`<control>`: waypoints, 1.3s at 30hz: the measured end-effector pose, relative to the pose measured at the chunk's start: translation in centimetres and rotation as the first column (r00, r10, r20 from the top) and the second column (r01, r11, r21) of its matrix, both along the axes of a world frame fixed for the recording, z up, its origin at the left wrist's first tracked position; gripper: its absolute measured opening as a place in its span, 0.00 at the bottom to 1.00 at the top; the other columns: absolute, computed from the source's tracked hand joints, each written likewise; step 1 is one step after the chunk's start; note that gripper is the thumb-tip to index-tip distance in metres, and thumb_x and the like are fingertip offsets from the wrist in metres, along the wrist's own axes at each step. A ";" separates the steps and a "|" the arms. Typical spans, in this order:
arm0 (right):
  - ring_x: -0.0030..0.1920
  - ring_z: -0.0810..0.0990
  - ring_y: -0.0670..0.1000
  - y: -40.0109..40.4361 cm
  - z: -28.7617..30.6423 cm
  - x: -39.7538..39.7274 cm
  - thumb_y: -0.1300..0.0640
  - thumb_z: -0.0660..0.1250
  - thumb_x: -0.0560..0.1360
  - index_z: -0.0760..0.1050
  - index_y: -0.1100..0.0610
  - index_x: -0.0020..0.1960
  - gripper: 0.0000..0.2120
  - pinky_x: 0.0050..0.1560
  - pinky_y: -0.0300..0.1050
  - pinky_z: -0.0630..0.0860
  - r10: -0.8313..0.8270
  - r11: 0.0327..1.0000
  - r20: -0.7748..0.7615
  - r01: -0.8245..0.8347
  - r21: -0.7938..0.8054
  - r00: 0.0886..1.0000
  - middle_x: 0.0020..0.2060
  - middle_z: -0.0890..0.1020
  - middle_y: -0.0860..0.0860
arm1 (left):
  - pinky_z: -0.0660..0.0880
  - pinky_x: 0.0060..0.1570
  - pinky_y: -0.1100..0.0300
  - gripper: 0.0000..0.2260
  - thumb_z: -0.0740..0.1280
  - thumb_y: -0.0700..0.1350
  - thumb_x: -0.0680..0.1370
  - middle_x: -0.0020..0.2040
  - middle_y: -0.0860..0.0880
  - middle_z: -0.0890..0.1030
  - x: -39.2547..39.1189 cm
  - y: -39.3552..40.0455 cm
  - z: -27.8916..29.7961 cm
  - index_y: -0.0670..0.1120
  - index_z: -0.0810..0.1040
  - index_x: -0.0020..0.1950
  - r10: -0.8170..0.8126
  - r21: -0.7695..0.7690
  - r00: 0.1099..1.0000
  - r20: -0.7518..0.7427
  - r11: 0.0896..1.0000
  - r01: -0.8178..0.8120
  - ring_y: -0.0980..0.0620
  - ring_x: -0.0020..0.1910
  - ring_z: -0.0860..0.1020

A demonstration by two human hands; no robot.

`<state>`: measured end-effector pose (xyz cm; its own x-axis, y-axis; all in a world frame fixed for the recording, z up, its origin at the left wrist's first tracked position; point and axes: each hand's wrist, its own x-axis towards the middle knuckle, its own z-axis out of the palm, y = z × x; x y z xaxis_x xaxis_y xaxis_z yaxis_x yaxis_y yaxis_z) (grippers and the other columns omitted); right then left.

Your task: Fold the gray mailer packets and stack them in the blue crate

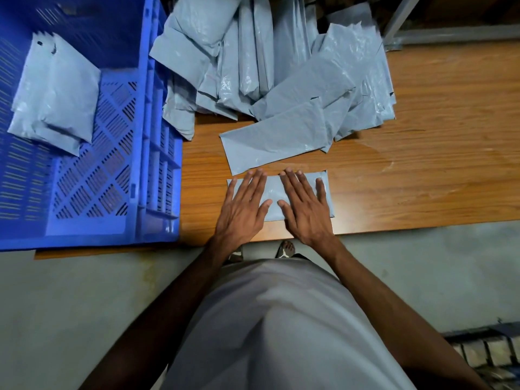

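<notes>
A person's left hand (242, 205) and right hand (305, 205) press flat, fingers spread and grasping nothing, on a folded gray mailer packet (274, 192) near the wooden table's (436, 178) front edge. Bare tabletop lies open at 3 o'clock; the blue crate (157, 164) walls off 9 o'clock, folded packets (55, 91) stacked inside. Unfolded packets (275, 80) fan out at 12 o'clock, one (274, 140) just beyond the fingertips
</notes>
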<state>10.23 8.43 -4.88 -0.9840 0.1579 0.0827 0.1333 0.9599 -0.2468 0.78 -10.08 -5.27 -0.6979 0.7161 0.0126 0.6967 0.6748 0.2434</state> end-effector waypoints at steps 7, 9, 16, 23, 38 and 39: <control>0.84 0.48 0.48 -0.1 0.3 -0.1 0.46 0.51 0.88 0.50 0.52 0.86 0.29 0.83 0.61 0.43 -0.007 1.000 0.043 0.007 -0.012 0.999 0.85 0.52 0.47 | 0.50 0.81 0.41 0.29 0.50 0.56 0.88 0.86 0.48 0.51 -0.1 0.1 0.1 0.44 0.52 0.85 -0.004 -0.014 1.000 0.005 1.000 0.004 0.52 0.84 0.48; 0.84 0.47 0.48 -0.1 0.3 -0.1 0.46 0.51 0.88 0.50 0.52 0.86 0.29 0.83 0.60 0.43 -0.010 1.000 0.050 0.010 -0.014 0.999 0.85 0.52 0.47 | 0.50 0.81 0.41 0.28 0.50 0.56 0.88 0.86 0.48 0.52 -0.2 0.1 0.1 0.44 0.52 0.85 -0.005 -0.019 1.000 0.006 1.000 0.005 0.51 0.84 0.48; 0.84 0.47 0.48 0.0 0.6 -0.2 0.45 0.49 0.88 0.49 0.52 0.86 0.29 0.83 0.61 0.47 -0.012 0.999 0.076 0.015 -0.042 0.997 0.85 0.51 0.47 | 0.50 0.81 0.42 0.29 0.47 0.57 0.88 0.85 0.47 0.52 -0.2 0.2 0.3 0.44 0.52 0.85 -0.007 -0.022 1.000 0.024 1.000 0.007 0.51 0.84 0.48; 0.84 0.45 0.47 0.0 0.7 -0.2 0.45 0.50 0.88 0.47 0.50 0.86 0.29 0.83 0.60 0.47 -0.011 0.998 0.101 0.017 -0.063 0.995 0.85 0.49 0.46 | 0.48 0.82 0.42 0.29 0.47 0.57 0.88 0.86 0.48 0.51 -0.2 0.3 0.6 0.44 0.51 0.86 -0.011 -0.018 0.999 0.051 1.000 0.012 0.51 0.84 0.48; 0.84 0.47 0.48 3.8 0.9 0.6 0.45 0.48 0.88 0.50 0.50 0.86 0.28 0.82 0.62 0.47 -0.025 0.991 0.090 0.036 -0.126 0.996 0.85 0.51 0.46 | 0.51 0.81 0.43 0.29 0.48 0.56 0.88 0.86 0.48 0.49 0.6 3.6 1.2 0.44 0.49 0.86 -0.009 -0.096 1.000 0.004 0.995 0.010 0.51 0.84 0.46; 0.84 0.47 0.48 3.8 0.8 0.6 0.45 0.48 0.88 0.50 0.50 0.86 0.28 0.82 0.62 0.46 -0.024 0.991 0.096 0.036 -0.125 0.995 0.85 0.51 0.46 | 0.51 0.81 0.43 0.29 0.48 0.56 0.88 0.86 0.48 0.48 0.7 3.6 1.1 0.44 0.49 0.86 -0.008 -0.109 1.000 -0.008 0.994 0.007 0.51 0.84 0.46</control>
<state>10.84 12.25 -4.09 -0.9811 0.1905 -0.0331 0.1898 0.9168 -0.3512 1.45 -6.51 -4.19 -0.6928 0.7186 -0.0599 0.7034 0.6918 0.1632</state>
